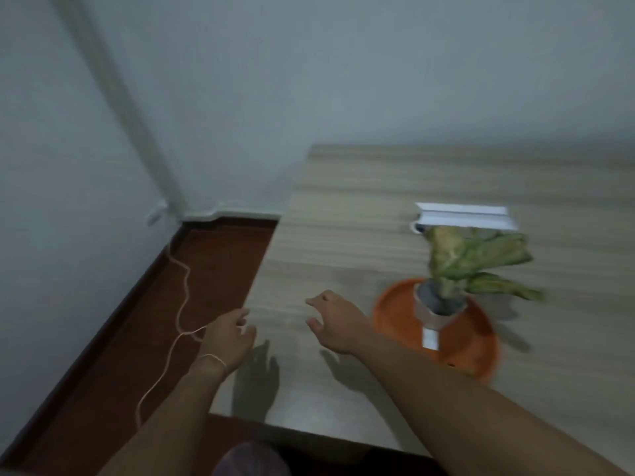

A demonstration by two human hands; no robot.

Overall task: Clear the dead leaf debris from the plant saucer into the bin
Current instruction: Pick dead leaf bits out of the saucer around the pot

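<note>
An orange plant saucer [395, 310] sits on the wooden table at the right, with a small grey pot [434, 312] and a green leafy plant [477, 259] standing in it. A tiny dark speck, possibly leaf debris [450, 365], lies near the saucer's front. My right hand [338, 321] hovers over the table just left of the saucer, fingers apart, holding nothing. My left hand [230, 340] is at the table's left edge, fingers spread and empty. No bin is in view. The picture is blurred.
The light wooden table [360, 207] fills the right half. A white flat box-like object [464, 218] lies behind the plant. Dark red floor [137, 338] with a thin white cord [182, 304] runs along the wall at the left.
</note>
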